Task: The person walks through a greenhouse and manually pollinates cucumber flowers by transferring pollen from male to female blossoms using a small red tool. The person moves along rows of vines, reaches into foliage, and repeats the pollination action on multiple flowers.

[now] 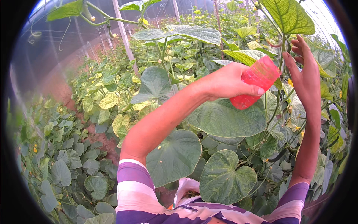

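Observation:
My left hand (230,81) grips a red translucent plastic bottle or cup (261,74), tilted with its upper end toward the right. That end is close to the upright stem (280,95) of a cucumber vine; whether they touch, I cannot tell. Just right of the stem, my right hand (304,67) is raised with thumb and fingers apart, and no object shows in it. A large yellow-green leaf (288,16) hangs above my right fingertips. Below the red container spreads a broad green leaf (228,119). A thin, curved reddish thing (274,44) is beside the stem, too small to identify.
Dense cucumber vines (112,92) with yellowed leaves fill the greenhouse. A pale post (124,36) stands at the upper left, near the plastic film wall (56,47). A dark cucumber (277,156) hangs low right. At my waist is a white bag (186,186).

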A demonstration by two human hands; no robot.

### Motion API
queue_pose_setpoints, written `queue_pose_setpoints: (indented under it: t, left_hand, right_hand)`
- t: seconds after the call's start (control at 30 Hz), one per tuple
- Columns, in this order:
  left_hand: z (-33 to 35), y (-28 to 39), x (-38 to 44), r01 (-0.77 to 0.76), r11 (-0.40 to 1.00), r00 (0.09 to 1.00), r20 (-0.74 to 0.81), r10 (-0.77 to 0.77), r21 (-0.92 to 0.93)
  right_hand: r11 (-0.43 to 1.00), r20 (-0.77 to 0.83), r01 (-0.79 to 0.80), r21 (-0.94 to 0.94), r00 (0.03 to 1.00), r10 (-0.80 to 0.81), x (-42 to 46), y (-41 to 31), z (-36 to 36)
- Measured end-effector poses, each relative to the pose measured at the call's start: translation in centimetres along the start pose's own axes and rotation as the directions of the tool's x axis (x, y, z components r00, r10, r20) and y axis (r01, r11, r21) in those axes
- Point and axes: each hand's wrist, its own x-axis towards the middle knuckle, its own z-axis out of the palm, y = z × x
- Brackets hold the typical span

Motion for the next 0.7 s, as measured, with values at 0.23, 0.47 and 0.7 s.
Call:
queue_pose_setpoints:
  t: [0.23, 0.47, 0.7]
  left_hand:
    - [2.4, 0.6, -10.2, 0.135, 0.981, 0.989, 0.076, -0.126, -0.139]
    - [-0.6, 1.5, -23.1, 0.138, 0.981, 0.961, -0.221, -0.166, -0.139]
    - [-4.6, 1.9, -32.9, 0.112, 0.992, 0.866, -0.485, -0.122, -0.051]
  right_hand:
    - [0.919, -0.119, 0.385, 0.084, 0.920, -0.374, -6.2, -7.3, -2.7]
    - [0.744, -0.056, 0.533, 0.402, 0.826, -0.561, -6.4, -14.5, 1.9]
    - [0.662, -0.007, 0.588, 0.464, 0.750, -0.661, -4.0, -23.1, 6.4]
